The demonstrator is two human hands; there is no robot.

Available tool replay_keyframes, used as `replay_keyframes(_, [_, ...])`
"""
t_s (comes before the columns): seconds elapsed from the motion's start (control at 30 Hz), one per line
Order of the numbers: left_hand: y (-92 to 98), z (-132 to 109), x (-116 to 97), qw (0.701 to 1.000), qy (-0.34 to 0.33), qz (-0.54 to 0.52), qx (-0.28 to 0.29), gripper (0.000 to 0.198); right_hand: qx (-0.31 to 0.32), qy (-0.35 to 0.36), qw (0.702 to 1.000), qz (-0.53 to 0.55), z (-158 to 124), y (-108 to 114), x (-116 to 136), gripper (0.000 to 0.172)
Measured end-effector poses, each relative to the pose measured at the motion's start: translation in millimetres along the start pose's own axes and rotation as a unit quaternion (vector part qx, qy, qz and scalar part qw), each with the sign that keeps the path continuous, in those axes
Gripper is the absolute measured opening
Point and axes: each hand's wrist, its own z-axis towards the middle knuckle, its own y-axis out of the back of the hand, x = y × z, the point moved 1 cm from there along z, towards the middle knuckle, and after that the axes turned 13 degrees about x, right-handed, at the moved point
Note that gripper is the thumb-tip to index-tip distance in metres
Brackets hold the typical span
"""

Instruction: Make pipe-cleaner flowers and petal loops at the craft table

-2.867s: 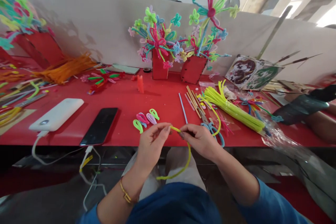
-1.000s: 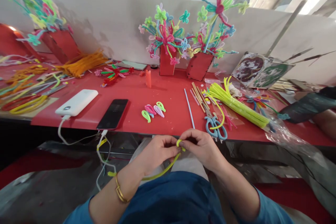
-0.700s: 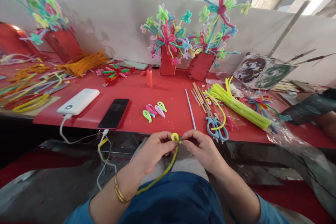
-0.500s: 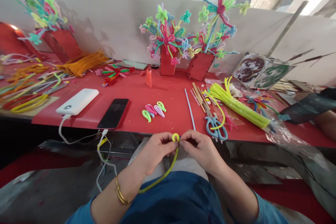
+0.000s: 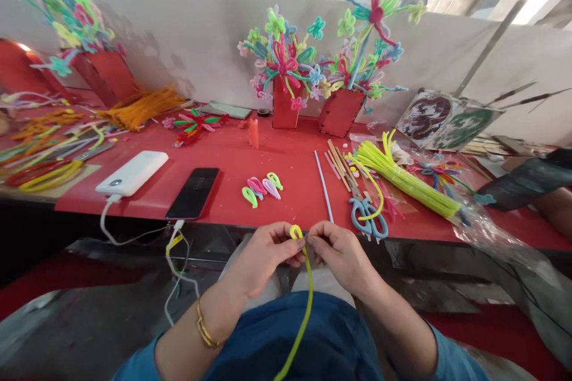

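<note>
A yellow pipe cleaner (image 5: 307,309) is bent into a small loop at its top, and its long tail hangs over the blue clothing. My left hand (image 5: 274,253) pinches it just below the loop. Close against it on the right, my right hand (image 5: 337,250) has thumb and forefinger pressed together at the same spot, also on the pipe cleaner; the exact grip is partly hidden. Small bent loops in green, pink and lilac (image 5: 271,188) lie on the red table beyond my hands. A light blue stick (image 5: 324,187) lies to their right.
Blue-handled scissors (image 5: 369,220) lie near the table edge beside a yellow pipe cleaner bundle (image 5: 409,181). A black phone (image 5: 194,193) and white power bank (image 5: 133,173) are on the left. Red vases (image 5: 286,104) with colourful flowers stand behind.
The yellow loop has become longer and tilted left. The hanging tail has swung from the lower left towards the middle. Both hands remain nearly in place.
</note>
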Motion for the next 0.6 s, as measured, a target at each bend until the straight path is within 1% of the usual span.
replay_keyframes(0.07, [0.7, -1, 0, 1.0, 0.001, 0.002, 0.008, 0.012, 0.026, -0.005, 0.997, 0.073, 1, -1, -4, 0.014])
replay_keyframes(0.17, [1.1, -1, 1, 1.0, -0.004, -0.001, 0.014, 0.011, 0.052, -0.017, 0.98, 0.189, 2, -7, -7, 0.019])
replay_keyframes(0.23, [0.5, 0, 2, 1.0, -0.01, -0.002, 0.013, 0.01, 0.043, -0.02, 0.97, 0.238, 2, -12, -8, 0.021])
replay_keyframes(0.33, [-2.3, 1, 4, 1.0, -0.014, 0.007, 0.012, 0.011, 0.024, -0.029, 0.958, 0.283, 3, -19, -10, 0.022])
replay_keyframes(0.4, [-4.6, 3, 4, 1.0, -0.023, 0.014, 0.01, 0.012, 0.006, -0.03, 0.958, 0.285, 3, -21, -11, 0.022])
replay_keyframes(0.47, [-6.1, 3, 4, 0.999, -0.038, 0.024, 0.006, 0.012, -0.034, -0.016, 0.967, 0.254, 4, -19, -13, 0.019])
replay_keyframes(0.53, [-5.9, 4, 3, 0.998, -0.054, 0.035, -0.006, 0.011, -0.083, 0.01, 0.979, 0.184, 3, -15, -13, 0.014])
replay_keyframes(0.6, [-4.5, 4, 3, 0.996, -0.066, 0.043, -0.03, 0.01, -0.122, 0.044, 0.988, 0.088, 0, -12, -12, 0.009])
